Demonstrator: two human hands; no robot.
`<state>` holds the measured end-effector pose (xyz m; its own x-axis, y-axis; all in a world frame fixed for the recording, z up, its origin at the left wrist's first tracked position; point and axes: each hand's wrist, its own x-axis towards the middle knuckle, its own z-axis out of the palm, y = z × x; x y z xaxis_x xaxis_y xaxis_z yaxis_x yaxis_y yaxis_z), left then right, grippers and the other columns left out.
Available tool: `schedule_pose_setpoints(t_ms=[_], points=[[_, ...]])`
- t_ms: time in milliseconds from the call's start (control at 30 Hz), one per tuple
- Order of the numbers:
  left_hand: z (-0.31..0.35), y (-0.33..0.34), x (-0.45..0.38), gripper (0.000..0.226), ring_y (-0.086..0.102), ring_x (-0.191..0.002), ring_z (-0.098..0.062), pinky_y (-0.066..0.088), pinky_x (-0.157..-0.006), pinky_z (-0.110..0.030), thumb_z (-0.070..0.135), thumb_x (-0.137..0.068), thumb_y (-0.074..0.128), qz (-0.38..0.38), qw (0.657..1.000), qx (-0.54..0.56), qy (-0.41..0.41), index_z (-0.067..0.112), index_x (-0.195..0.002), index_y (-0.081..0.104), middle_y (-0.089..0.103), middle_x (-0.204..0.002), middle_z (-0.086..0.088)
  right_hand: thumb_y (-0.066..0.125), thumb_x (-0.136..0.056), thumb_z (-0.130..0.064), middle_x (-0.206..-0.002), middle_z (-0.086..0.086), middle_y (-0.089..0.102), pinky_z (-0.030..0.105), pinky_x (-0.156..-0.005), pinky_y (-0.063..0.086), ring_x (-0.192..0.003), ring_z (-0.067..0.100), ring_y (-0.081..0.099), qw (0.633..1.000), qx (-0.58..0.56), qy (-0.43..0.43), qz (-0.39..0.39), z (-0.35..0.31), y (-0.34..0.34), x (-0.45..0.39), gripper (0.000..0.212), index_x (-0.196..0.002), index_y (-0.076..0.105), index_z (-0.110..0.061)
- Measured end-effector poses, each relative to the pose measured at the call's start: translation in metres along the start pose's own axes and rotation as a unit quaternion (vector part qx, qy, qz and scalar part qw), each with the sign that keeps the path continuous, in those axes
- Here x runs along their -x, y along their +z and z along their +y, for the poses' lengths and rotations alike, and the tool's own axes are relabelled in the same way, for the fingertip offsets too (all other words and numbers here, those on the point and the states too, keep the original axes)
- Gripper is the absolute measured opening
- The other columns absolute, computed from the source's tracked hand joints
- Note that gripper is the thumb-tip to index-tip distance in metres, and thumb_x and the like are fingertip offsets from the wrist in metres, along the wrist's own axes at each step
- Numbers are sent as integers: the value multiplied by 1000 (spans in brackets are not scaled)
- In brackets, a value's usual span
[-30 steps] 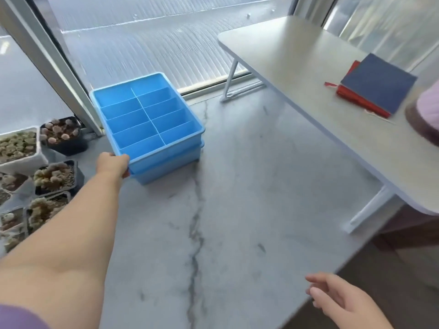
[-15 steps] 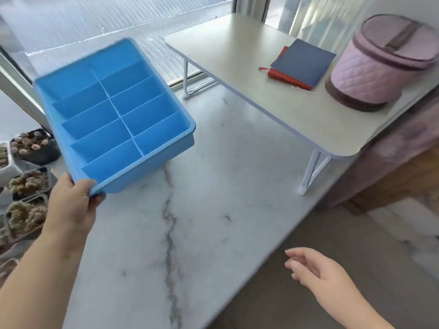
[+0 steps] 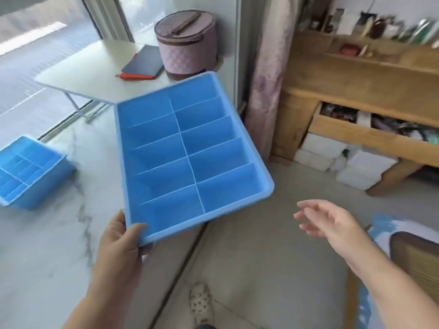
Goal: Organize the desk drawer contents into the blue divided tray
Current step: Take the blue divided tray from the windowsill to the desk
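The left hand (image 3: pixel 118 243) grips the near left corner of the blue divided tray (image 3: pixel 190 150), thumb curled over the rim and fingers hidden beneath, holding the tray tilted in the air above the marble floor (image 3: pixel 47 233); all ten compartments are bare. The right hand (image 3: pixel 332 222) hangs free to the right of the tray, apart from it, fingers (image 3: pixel 306 206) relaxed and slightly spread, holding nothing. A second blue tray (image 3: pixel 31 172) rests on the floor at left, a low worktop (image 3: pixel 90 70) behind carries notebooks (image 3: pixel 142 64) and a quilted pink case (image 3: pixel 187 41), and an open wooden drawer (image 3: pixel 375 129) of mixed items stands at right.
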<state>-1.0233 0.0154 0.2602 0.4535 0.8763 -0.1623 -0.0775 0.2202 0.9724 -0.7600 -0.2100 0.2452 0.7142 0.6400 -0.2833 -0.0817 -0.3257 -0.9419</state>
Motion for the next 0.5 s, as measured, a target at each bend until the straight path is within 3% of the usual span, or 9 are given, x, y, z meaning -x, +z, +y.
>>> schedule_pose_setpoints(t_ms=[133, 233, 300, 367, 433, 500], points=[[-4, 90, 16, 29, 58, -65, -14, 40, -44, -15, 1, -72, 50, -103, 993, -46, -33, 22, -84, 66, 68, -82, -2, 47, -96, -20, -68, -3, 72, 15, -54, 52, -59, 4, 66, 991, -101, 12, 83, -2, -61, 7, 20, -89, 64, -13], [-12, 139, 3, 22, 56, -59, -10, 40, -45, -17, 9, -66, 51, -163, 982, -84, -51, 17, -82, 63, 64, -75, -1, 46, -86, -52, -90, 0, 75, 26, -67, 56, -82, 11, 71, 984, -153, 21, 91, -1, -93, 1, 40, -92, 73, -23], [-21, 165, -17, 26, 52, -61, -13, 38, -48, -21, 12, -65, 51, -202, 970, -122, -61, 11, -90, 58, 61, -77, -4, 50, -79, -58, -102, -1, 73, 34, -77, 53, -94, 13, 69, 978, -174, 27, 108, 4, -113, -9, 40, -99, 70, -30], [-33, 193, -48, 27, 48, -56, -12, 35, -46, -21, 14, -62, 51, -241, 955, -160, -69, 12, -88, 57, 57, -73, -3, 57, -85, -45, -99, -2, 72, 30, -71, 50, -91, 13, 69, 977, -158, 46, 138, 10, -132, -26, 24, -97, 66, -26], [-45, 231, -83, 18, 47, -55, -13, 35, -46, -24, 16, -62, 52, -285, 933, -208, -69, 17, -80, 55, 56, -68, -1, 57, -92, -20, -86, -1, 73, 22, -58, 48, -76, 11, 69, 971, -158, 85, 161, 18, -151, -46, 8, -90, 63, -16], [-55, 273, -120, 9, 58, -60, -14, 44, -49, -27, 18, -69, 57, -312, 921, -224, -67, 20, -78, 56, 61, -72, -2, 54, -92, -8, -76, -3, 73, 23, -52, 46, -69, 13, 67, 955, -187, 130, 191, 22, -169, -66, 11, -88, 63, -13]])
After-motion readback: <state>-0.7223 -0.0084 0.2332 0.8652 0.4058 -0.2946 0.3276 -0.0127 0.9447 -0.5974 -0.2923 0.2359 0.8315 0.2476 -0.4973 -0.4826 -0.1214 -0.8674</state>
